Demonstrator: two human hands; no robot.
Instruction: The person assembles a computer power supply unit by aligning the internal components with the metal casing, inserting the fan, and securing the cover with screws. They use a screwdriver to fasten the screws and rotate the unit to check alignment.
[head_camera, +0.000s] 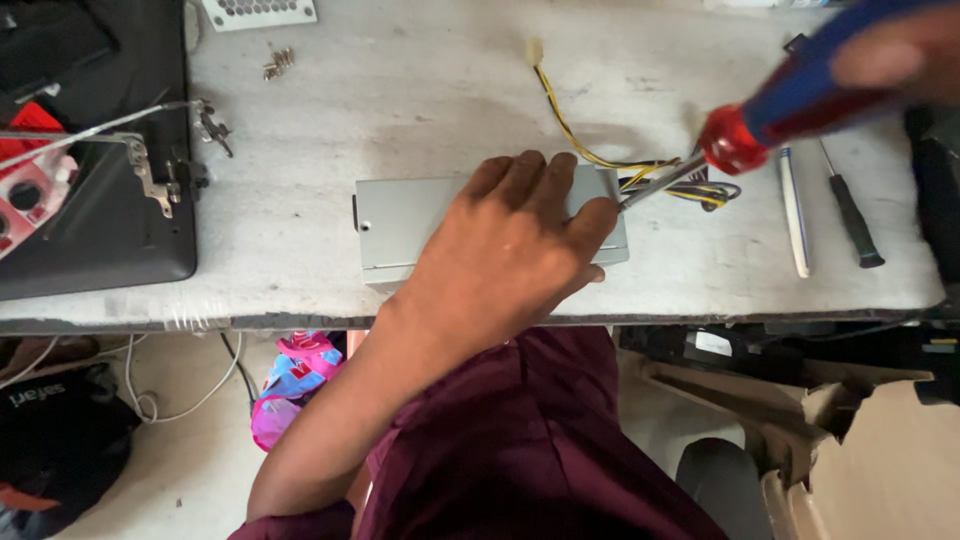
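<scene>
Head view showed the left hand (510, 250) spread flat, pressing a grey power supply box (420, 215) near the table's (400, 90) front edge. Right hand (900, 50), blurred, gripped a red-and-blue screwdriver (745, 130), its tip at the box's cable end. Casing looked closed yet, so opening seemed barely begun; loose screws (278, 63) lay well apart

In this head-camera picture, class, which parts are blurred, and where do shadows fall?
Head view: the right hand and its red-and-blue screwdriver are smeared by motion blur; the left hand on the grey metal box is sharp; soft shadows fall beside the yellow-and-black wires on the pale tabletop.
</scene>
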